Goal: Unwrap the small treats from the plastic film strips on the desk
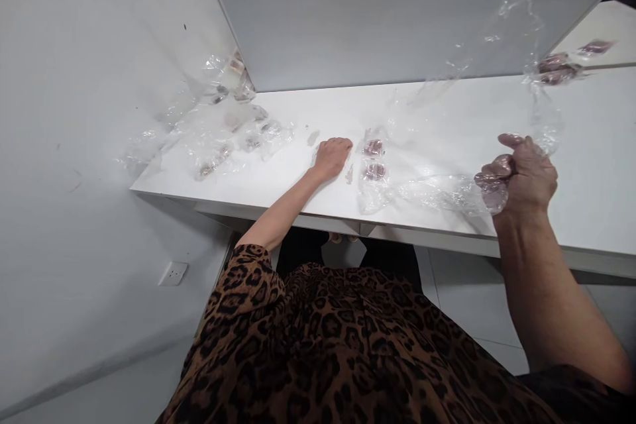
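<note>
White table across the middle of the frame, with clear plastic film running over it to the right hand.
The film's lower stretch lies roughly left to right from centre to right of frame, its right end clamped in the right fist; a crumpled plastic heap sits at centre left. The left hand rests on the table near centre, fingers curled together; whether it grips anything is hidden. Two small reddish-brown packets lie at the film's left end, just right of the left hand, much the nearer hand.
</note>
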Demonstrator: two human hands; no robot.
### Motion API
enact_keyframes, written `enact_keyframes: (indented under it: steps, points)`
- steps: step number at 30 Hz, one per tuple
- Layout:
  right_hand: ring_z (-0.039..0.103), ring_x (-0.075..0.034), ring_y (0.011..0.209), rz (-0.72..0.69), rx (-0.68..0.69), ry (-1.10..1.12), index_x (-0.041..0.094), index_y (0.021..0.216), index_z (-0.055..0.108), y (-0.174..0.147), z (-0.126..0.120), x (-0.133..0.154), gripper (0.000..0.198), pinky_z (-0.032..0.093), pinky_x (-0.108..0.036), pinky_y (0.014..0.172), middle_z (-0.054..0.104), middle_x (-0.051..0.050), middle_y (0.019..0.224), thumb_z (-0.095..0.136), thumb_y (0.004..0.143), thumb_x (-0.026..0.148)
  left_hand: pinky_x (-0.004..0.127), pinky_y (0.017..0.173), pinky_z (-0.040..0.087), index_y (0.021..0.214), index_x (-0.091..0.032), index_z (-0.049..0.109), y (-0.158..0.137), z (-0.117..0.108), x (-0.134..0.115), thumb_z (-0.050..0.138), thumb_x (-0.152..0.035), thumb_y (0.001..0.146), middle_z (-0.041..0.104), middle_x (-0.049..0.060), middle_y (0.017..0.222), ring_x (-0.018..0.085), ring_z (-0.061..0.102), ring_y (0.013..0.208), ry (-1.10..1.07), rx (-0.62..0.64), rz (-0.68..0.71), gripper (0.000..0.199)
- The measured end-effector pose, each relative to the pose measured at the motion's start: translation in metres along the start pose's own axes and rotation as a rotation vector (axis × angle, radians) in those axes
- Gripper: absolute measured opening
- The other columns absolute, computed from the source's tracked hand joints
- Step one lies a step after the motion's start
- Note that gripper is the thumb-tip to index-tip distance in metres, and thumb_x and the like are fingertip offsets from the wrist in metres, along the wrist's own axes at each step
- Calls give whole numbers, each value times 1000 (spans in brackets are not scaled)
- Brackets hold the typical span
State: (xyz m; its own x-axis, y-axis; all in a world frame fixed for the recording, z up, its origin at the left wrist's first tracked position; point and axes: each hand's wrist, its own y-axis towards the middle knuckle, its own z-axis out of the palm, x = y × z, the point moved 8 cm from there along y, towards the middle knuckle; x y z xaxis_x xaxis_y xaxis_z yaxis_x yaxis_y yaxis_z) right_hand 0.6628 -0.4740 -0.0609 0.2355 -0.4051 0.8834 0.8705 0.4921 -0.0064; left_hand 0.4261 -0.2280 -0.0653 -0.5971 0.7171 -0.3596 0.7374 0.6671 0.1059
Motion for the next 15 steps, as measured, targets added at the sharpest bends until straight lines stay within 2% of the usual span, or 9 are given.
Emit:
enact_keyframes:
  steps: [2, 4, 6, 8, 10, 12, 15]
  points:
    - [30, -9, 46, 16, -18, -15, 17, 85, 72, 1, -7, -6, 16, 23, -19, 40, 37, 4, 52, 64, 97, 21, 48, 118, 34, 119, -23, 68, -6, -10, 13, 32, -19, 104, 68, 10, 136, 26, 55, 131, -14, -61, -96, 39]
    - [30, -9, 45, 33, -11, -32, 17, 85, 72, -1, -7, -10, 15, 22, -20, 39, 38, 4, 52, 65, 97, 24, 49, 123, 29, 125, -25, 66, -11, -16, 2, 33, -26, 106, 63, 7, 145, 25, 49, 140, -38, -127, -83, 39]
    - [30, -9, 44, 31, 11, -43, 17, 88, 73, -3, -2, -11, 15, 22, -21, 39, 38, 4, 52, 65, 98, 25, 51, 128, 22, 133, -28, 63, -11, -8, -32, 40, -39, 106, 54, 4, 157, 26, 38, 152, -59, -83, 83, 37]
    - [30, -9, 44, 25, 26, -37, 17, 89, 73, -5, 5, -7, 18, 22, -20, 39, 38, 4, 52, 60, 100, 23, 54, 131, 15, 138, -33, 61, -10, 11, -71, 54, -50, 100, 45, 1, 165, 28, 26, 159, -55, 56, 286, 42]
    - [29, -9, 45, 9, 24, -25, 17, 87, 73, -5, 10, 0, 23, 23, -19, 40, 36, 4, 52, 55, 102, 19, 56, 131, 12, 138, -35, 61, -9, 29, -92, 60, -55, 95, 42, 2, 166, 30, 22, 161, -23, 194, 399, 48]
    - [28, -8, 45, -13, 11, -24, 16, 86, 73, -5, 11, 9, 24, 23, -19, 40, 35, 4, 51, 55, 102, 17, 57, 131, 11, 134, -32, 64, -7, 38, -92, 58, -55, 96, 44, 5, 165, 31, 24, 160, 15, 251, 432, 46]
    - [27, -8, 44, -42, 9, -34, 16, 85, 73, -1, 8, 19, 26, 22, -20, 40, 36, 4, 51, 55, 103, 18, 58, 130, 12, 125, -26, 67, -6, 30, -67, 52, -43, 99, 52, 9, 157, 29, 34, 155, 65, 192, 419, 35]
